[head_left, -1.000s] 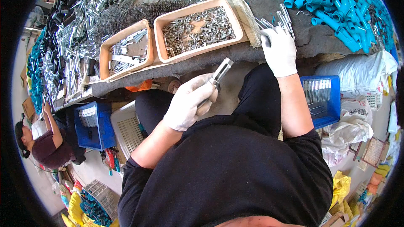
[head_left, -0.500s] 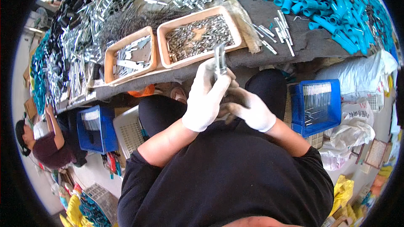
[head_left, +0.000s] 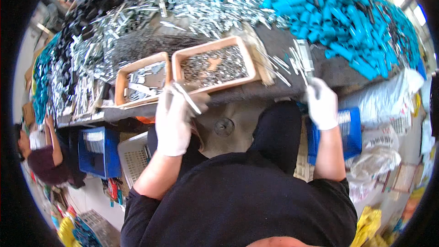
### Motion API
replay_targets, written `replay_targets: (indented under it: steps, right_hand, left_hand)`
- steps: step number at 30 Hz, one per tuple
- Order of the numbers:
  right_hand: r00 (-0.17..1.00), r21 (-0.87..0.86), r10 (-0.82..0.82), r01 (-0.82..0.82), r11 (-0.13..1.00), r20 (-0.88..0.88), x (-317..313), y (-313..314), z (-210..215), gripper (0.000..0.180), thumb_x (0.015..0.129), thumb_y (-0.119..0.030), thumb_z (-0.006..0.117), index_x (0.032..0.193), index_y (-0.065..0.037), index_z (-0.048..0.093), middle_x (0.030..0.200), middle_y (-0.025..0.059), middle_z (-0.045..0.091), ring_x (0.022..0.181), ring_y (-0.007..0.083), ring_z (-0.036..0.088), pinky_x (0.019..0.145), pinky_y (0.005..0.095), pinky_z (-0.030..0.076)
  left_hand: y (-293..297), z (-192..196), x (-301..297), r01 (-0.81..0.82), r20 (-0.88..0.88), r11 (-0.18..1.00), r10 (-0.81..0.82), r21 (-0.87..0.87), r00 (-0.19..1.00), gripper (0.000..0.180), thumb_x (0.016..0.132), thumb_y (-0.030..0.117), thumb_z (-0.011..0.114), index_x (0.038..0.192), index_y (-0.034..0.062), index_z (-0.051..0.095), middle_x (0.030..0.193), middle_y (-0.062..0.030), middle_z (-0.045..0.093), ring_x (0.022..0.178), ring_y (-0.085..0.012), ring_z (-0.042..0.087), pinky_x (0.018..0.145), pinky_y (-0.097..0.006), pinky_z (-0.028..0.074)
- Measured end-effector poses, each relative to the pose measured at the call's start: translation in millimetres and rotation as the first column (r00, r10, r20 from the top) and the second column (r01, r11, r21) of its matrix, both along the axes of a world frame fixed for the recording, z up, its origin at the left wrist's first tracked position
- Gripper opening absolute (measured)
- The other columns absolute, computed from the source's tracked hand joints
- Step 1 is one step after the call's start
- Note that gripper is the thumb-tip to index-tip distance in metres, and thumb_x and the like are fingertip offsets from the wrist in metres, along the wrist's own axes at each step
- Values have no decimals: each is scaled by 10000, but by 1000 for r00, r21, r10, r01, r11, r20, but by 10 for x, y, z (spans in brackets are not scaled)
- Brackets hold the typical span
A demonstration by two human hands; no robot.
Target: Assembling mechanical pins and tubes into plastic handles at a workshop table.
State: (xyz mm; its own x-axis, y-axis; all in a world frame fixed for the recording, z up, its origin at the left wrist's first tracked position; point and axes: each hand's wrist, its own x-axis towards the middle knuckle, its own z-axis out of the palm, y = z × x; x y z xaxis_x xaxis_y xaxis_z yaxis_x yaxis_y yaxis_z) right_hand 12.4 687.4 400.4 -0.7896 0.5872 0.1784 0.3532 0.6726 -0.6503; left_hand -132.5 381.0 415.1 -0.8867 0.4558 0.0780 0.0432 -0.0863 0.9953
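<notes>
A: What's on your desk [head_left: 274, 50], biggest first?

B: Far right, a large heap of teal plastic tubes [head_left: 347, 23]. Far middle, a spread of loose silver metal parts [head_left: 196, 4]. Far left, black parts [head_left: 87, 13] mixed with more silver ones. At the near edge, two orange trays side by side: the bigger right tray [head_left: 249, 61] holds small grey metal bits, the left tray [head_left: 120, 84] holds a few flat metal pieces.

A: Below the desk?

B: Blue crate [head_left: 98, 153] on your left, white basket [head_left: 135, 158] just beside it, another blue crate [head_left: 350, 130] by your right knee. Another person's arm and dark red sleeve sit at the far left edge.

A: Left hand?

B: Your left hand [head_left: 173, 119], white glove, is raised at the near rim of the right tray. Grip is pinched on a thin silver metal strip [head_left: 186, 97], which slants up and to the left between your fingertips, just in front of the tray's near wall.

A: Right hand?

B: Your right hand [head_left: 322, 103], also gloved, is at the near desk edge to the right of the trays. Its fingers reach onto a small bunch of silver pins [head_left: 302, 59] lying there. Can't tell if the grip is closed on any.
</notes>
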Motion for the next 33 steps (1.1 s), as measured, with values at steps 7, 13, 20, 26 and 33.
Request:
replay_targets:
  steps: [7,13,20,26,33]
  right_hand:
    - [979,322,-116,56,945,169,-215,659,-249,281,901,-156,540,1158,-51,582,1000,231,651,944,398,620,829,452,480]
    - [977,322,-98,32,946,191,-442,746,85,285,889,-203,611,1095,-5,618,988,174,677,885,258,663,803,344,501]
    - [875,512,485,-420,750,7,-2664,-50,702,154,860,-113,606,985,-53,672,947,138,650,884,293,634,796,340,497]
    - [810,735,406,-568,369,422,-4651,-853,244,294,837,-170,532,1104,-207,649,964,167,614,919,350,602,781,448,497]
    - [888,839,203,-457,295,412,-5109,-1018,74,207,853,-214,508,916,-191,703,894,167,645,841,320,657,754,423,518]
  left_hand:
    - [-205,-687,226,442,425,892,-366,-93,828,386,939,157,538,1248,-47,429,1051,-137,621,893,-188,636,823,-312,493]
    - [-567,-1151,-13,470,615,856,-254,-216,746,437,903,239,609,1229,-34,508,973,-83,654,873,-146,627,774,-284,493]
    - [-617,-1867,-132,446,735,883,-203,-149,647,402,831,210,696,1142,-27,601,938,-60,656,843,-140,594,763,-292,476]
    - [-579,-2072,-251,460,745,881,-233,-111,625,327,888,194,652,1161,24,596,902,-43,655,779,-124,618,712,-284,509]
    - [-582,-2073,-308,557,592,774,-307,-300,745,463,902,351,599,1201,4,532,994,-111,633,850,-174,604,779,-313,488]
